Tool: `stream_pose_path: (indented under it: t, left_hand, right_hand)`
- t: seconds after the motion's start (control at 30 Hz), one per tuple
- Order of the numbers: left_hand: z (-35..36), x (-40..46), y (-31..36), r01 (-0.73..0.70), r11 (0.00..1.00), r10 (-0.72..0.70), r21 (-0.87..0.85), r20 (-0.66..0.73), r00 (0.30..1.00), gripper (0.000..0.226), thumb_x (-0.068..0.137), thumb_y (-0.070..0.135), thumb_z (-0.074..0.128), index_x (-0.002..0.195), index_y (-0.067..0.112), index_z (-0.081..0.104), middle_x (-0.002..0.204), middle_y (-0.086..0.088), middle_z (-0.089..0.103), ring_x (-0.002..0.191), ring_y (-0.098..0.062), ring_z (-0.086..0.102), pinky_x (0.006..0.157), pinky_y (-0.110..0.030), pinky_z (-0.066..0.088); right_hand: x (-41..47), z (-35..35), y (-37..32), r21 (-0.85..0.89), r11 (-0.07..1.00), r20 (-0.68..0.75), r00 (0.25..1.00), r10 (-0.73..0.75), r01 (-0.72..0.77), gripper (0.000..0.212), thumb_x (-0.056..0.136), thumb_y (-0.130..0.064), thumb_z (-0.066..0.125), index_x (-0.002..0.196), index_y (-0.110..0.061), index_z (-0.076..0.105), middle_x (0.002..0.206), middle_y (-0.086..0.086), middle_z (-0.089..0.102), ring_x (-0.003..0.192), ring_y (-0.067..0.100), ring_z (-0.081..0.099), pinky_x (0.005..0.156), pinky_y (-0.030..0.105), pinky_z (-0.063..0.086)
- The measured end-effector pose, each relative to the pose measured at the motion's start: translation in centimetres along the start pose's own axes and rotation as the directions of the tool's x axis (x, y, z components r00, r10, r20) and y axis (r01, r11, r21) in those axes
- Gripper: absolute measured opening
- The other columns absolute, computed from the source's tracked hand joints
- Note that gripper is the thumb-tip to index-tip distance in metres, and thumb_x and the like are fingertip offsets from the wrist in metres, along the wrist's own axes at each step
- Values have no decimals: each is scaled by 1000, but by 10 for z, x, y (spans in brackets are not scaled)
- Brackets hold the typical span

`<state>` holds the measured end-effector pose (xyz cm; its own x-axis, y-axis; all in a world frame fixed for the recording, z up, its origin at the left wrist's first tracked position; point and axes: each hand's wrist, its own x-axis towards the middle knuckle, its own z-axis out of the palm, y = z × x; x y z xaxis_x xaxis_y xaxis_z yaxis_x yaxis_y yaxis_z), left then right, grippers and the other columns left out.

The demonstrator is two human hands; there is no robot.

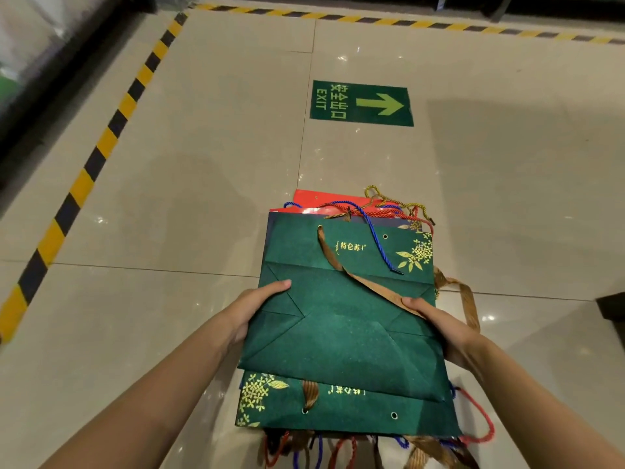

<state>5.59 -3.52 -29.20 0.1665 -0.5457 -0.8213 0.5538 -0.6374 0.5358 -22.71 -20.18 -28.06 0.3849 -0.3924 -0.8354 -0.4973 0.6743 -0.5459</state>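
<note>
A flat stack of folded paper gift bags hangs above the tiled floor between my hands. The top bag [341, 319] is dark green with gold flowers and a brown ribbon handle [338, 262]. A second green bag [338, 412] sticks out toward me under it. Red and blue bags [318, 199] peek out at the far end with red, blue and yellow cord handles. My left hand [252, 308] grips the stack's left edge, thumb on top. My right hand [443, 328] grips the right edge, thumb over the ribbon.
The floor is glossy beige tile [203, 164]. A green EXIT arrow sticker [361, 103] lies ahead. Yellow-black hazard tape [101, 143] runs along the left and far sides. A dark object [612, 304] sits at the right edge.
</note>
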Motion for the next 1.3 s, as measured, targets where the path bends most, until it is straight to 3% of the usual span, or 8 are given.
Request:
stream_pose_path:
  t: [0.2, 0.4, 0.5, 0.77, 0.93, 1.0, 1.1, 1.3]
  left_hand:
    - [11, -28, 11, 106, 992, -105, -66, 16, 994, 34, 82, 36, 68, 107, 13, 68, 100, -9, 74, 94, -25, 68, 82, -34, 52]
    - [26, -90, 38, 135, 988, -137, -80, -11, 991, 57, 65, 39, 81, 113, 12, 68, 106, -13, 72, 101, -30, 67, 92, -41, 51]
    - [35, -148, 76, 103, 990, -104, -96, -15, 994, 46, 77, 37, 73, 114, 12, 66, 106, -13, 72, 93, -27, 70, 81, -36, 56]
    - [68, -379, 216, 26, 999, -27, -34, -35, 999, 43, 82, 35, 68, 117, 10, 65, 105, -11, 72, 93, -26, 71, 70, -30, 57]
    - [99, -531, 299, -50, 997, 53, 54, -48, 997, 53, 72, 38, 74, 115, 8, 65, 101, -11, 74, 91, -28, 71, 75, -33, 55]
    - [111, -584, 325, -83, 994, 83, 77, 3, 997, 46, 77, 35, 72, 114, 8, 66, 102, -11, 73, 92, -28, 71, 78, -34, 55]
    - [126, -648, 359, -132, 982, 125, 134, 58, 991, 43, 79, 34, 72, 112, 9, 67, 99, -9, 74, 88, -25, 72, 72, -31, 56]
    - [152, -730, 392, -239, 933, 189, 268, 197, 962, 34, 80, 31, 73, 106, 10, 69, 92, -8, 75, 82, -23, 72, 64, -27, 55]
  right_hand:
    - [-21, 9, -2, 72, 996, -135, 990, -46, 56, 51, 74, -41, 75, 113, -10, 64, 98, 12, 74, 90, 29, 71, 79, 36, 54]
    - [-83, 18, -25, 136, 985, -187, 979, -79, 105, 43, 74, -35, 75, 112, -18, 62, 97, 11, 74, 87, 28, 71, 75, 38, 57]
    - [-136, 27, -58, 152, 982, -174, 981, -85, 112, 52, 71, -36, 77, 115, -15, 60, 99, 12, 73, 81, 25, 72, 60, 30, 57]
    - [-353, 63, -188, 172, 983, -147, 989, -34, 59, 38, 85, -34, 66, 115, -10, 61, 96, 12, 74, 87, 28, 71, 75, 35, 55]
    - [-519, 81, -264, 203, 972, -146, 986, -86, 115, 61, 64, -43, 76, 116, -16, 61, 100, 11, 73, 90, 27, 70, 73, 33, 54]
    - [-581, 89, -285, 218, 961, -179, 975, -132, 170, 63, 59, -43, 78, 114, -16, 62, 94, 8, 75, 83, 24, 72, 68, 31, 55]
    - [-661, 103, -304, 272, 930, -257, 950, -175, 245, 44, 76, -37, 71, 113, -16, 60, 86, 5, 75, 73, 20, 72, 62, 28, 55]
    - [-777, 133, -291, 338, 875, -464, 870, -164, 346, 68, 57, -40, 77, 116, -9, 60, 91, 10, 75, 76, 24, 72, 60, 29, 55]
